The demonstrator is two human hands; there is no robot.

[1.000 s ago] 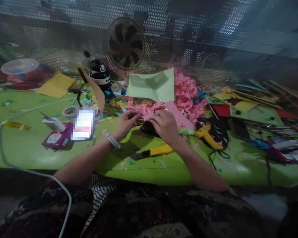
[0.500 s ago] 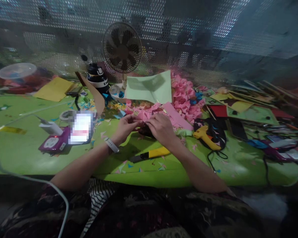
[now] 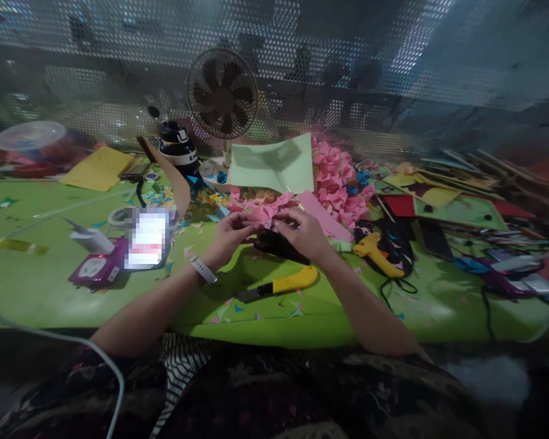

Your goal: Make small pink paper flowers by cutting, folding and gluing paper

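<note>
A large heap of folded pink pieces (image 3: pixel 336 174) lies beyond the right hand (image 3: pixel 302 235), so a good deal of the paper work appears done. What seems left is the pink paper (image 3: pixel 260 213) at the fingertips, which looks unfinished, and a pink strip (image 3: pixel 320 213) lying flat and unfolded next to the heap; how many more pieces remain cannot be told.

The pink paper is in front of the person, among other pink bits, just above a dark object (image 3: pixel 279 244) under the hands. The thumb and forefinger of the left hand (image 3: pixel 229 241) nearly meet at its edge, and the right fingers curl inward close by; whether either hand truly grips it, I cannot tell.

The surface (image 3: pixel 41 292) is bright green and cluttered. A yellow-handled knife (image 3: pixel 297 280) lies between the forearms, with small scraps (image 3: pixel 297 311) near its blade. A yellow glue gun (image 3: pixel 382 256) is to the right; a lit phone (image 3: pixel 147 241) leans by a purple power block (image 3: pixel 94 268) to the left. Behind stand a pale green sheet (image 3: pixel 274 164), a bottle (image 3: pixel 178 149) and a fan (image 3: pixel 222 94). The room is dim, backed by a perforated screen (image 3: pixel 329 73).
</note>
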